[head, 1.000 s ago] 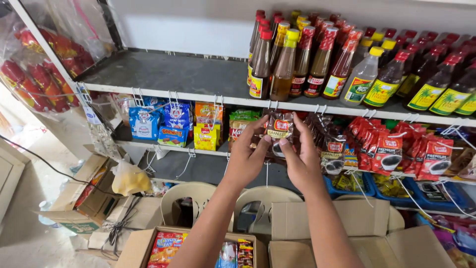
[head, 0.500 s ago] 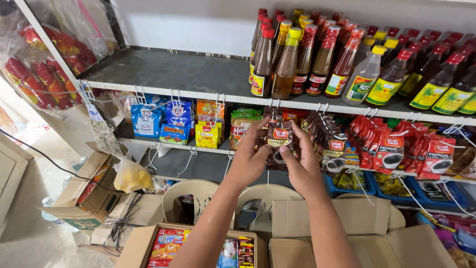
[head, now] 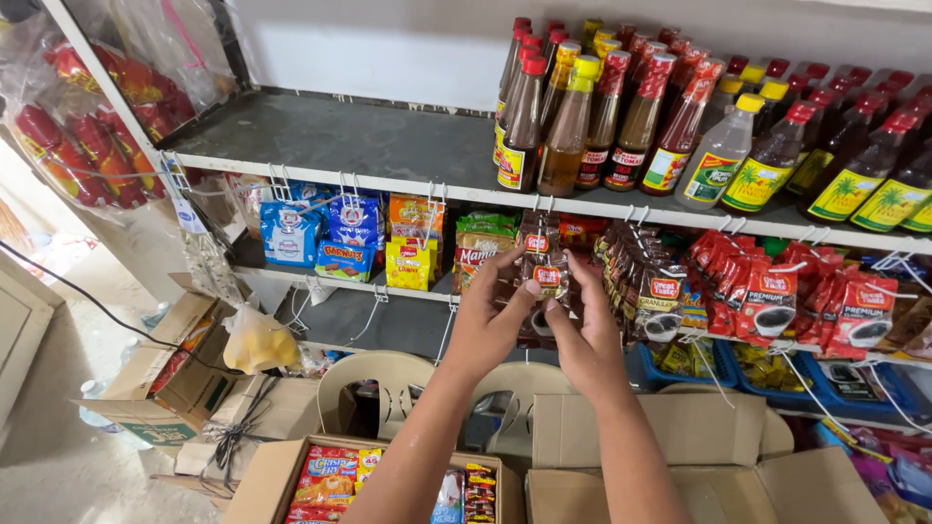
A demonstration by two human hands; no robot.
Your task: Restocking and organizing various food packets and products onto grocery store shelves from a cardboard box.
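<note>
Sachets: dark brown strip of small packs (head: 544, 272) hangs from a hook under the shelf edge, between both hands.
Shelf: grey board (head: 330, 146) holds tall sauce bottles (head: 621, 116) on the right.
Boxes: open cardboard boxes (head: 670, 466) and plastic chairs (head: 379, 388) sit below on the floor.
Neighbours: red coffee packs (head: 767, 301) hang just right; green snack packs (head: 481, 247) just left.
Left hand: (head: 485, 325) fingers curled, pinching the strip.
Right hand: (head: 587, 340) fingers closed on the strip too.

White wall (head: 388, 49) behind a grey shelf (head: 330, 141) edged in white. Below, pale plastic chairs (head: 374, 383) and cardboard boxes (head: 160, 374) on a dusty concrete floor (head: 53, 466). Daylit from the left.
</note>
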